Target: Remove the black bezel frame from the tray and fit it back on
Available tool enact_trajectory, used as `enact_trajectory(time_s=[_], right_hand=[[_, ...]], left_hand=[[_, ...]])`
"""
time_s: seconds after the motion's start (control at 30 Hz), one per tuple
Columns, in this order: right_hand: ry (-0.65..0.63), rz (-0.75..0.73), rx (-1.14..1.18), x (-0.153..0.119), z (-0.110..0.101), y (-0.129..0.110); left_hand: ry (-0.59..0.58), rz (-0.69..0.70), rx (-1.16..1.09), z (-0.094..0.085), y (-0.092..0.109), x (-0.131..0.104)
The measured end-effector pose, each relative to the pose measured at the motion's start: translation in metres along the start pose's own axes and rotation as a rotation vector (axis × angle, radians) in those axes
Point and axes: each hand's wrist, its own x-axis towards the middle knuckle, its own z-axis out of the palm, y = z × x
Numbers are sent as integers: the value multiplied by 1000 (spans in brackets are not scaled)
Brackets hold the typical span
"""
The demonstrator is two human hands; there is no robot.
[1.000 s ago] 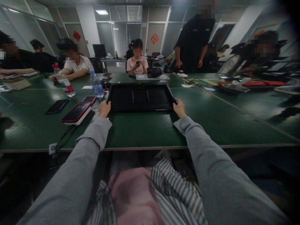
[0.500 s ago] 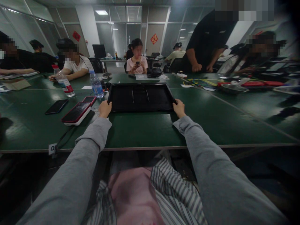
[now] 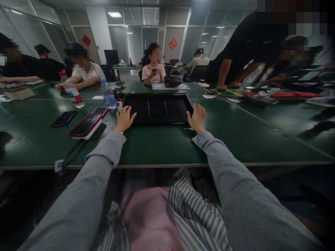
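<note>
A black rectangular tray (image 3: 158,123) with a raised rim lies flat on the green table (image 3: 162,146) straight in front of me. Two thin light upright lines show inside it. At its left edge is my left hand (image 3: 124,119), fingers spread, palm down, gripping nothing. My right hand (image 3: 197,117) is at the opposite edge, its fingers likewise apart and holding nothing. Whether any fingertip touches the rim I cannot tell.
Left of the tray are a water bottle (image 3: 108,94), a red-capped bottle (image 3: 72,91), a dark phone (image 3: 63,119) and a red-and-white device (image 3: 87,125) with a cable. Cords and a clear bowl (image 3: 260,98) lie to the right. Several people are around the table.
Both my hands have let go of the tray's sides and opened, fingers spreading. The tray has stayed put. The standing person at right has leaned down, hands now on the table.
</note>
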Motion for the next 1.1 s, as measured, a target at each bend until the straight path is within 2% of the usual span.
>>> enact_trajectory(time_s=[0.1, 0.2, 0.37, 0.57, 0.63, 0.73, 0.83, 0.9, 1.1], right_hand=[[-69, -47, -37, -3, 3, -3], [-74, -48, -57, -2, 8, 1], [-90, -47, -54, 4, 16, 9], [-82, -18, -7, 7, 17, 7], [-68, 8, 5, 7, 16, 7], [-40, 100, 17, 9, 16, 10], [-74, 205, 65, 14, 18, 17], [-111, 228, 119, 16, 18, 22], [-121, 167, 209, 17, 8, 28]], left_hand=[[-50, 2, 19, 3, -1, -1], [-63, -10, 29, 5, -4, 0], [-61, -9, 20, 9, -7, 3], [-15, -65, 9, 8, -8, 5], [31, -126, 4, 7, -12, 6], [98, -303, -37, 5, -24, 11], [66, -515, -218, 4, -41, 18], [65, -539, -344, 4, -50, 22], [157, -562, -594, 9, -64, 26]])
